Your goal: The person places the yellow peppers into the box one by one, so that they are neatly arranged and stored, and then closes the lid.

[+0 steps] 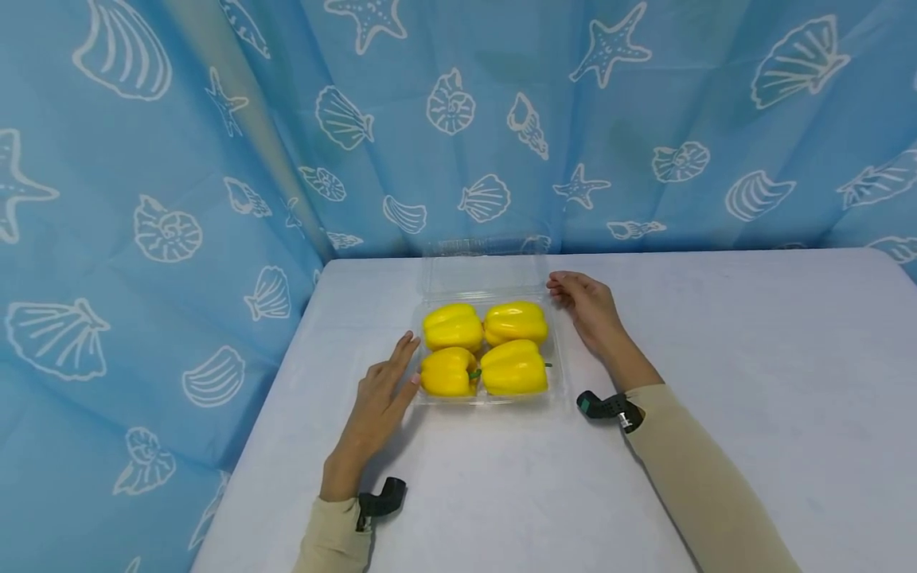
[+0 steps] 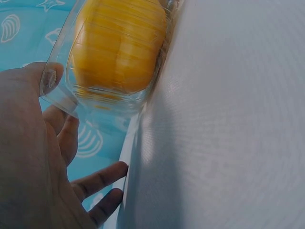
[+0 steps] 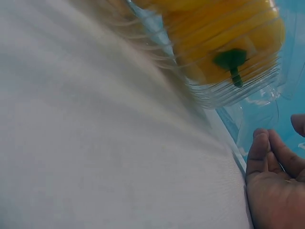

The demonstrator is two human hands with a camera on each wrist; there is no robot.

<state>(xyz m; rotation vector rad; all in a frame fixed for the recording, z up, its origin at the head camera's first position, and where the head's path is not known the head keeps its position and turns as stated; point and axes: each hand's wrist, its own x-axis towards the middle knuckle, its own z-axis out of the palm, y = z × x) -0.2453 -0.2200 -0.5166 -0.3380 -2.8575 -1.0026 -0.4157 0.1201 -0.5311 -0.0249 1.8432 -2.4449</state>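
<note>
A clear plastic clamshell container (image 1: 458,400) sits on the table with its lid (image 1: 483,274) tipped back behind it. Inside lie several yellow bell peppers (image 1: 513,368) in two rows, some with green stems showing. At the container's left side is my left hand (image 1: 380,398), fingers extended; in the left wrist view its thumb (image 2: 54,75) touches the rim at a corner. My right hand (image 1: 587,310) is by the back right corner near the hinge, fingers loosely bent. In the right wrist view nothing shows between its thumb and fingers (image 3: 259,152).
A white cloth covers the table (image 1: 752,398). Behind and to the left hangs a blue curtain (image 1: 401,159) printed with white shells and starfish. Each wrist wears a small black camera (image 1: 383,497).
</note>
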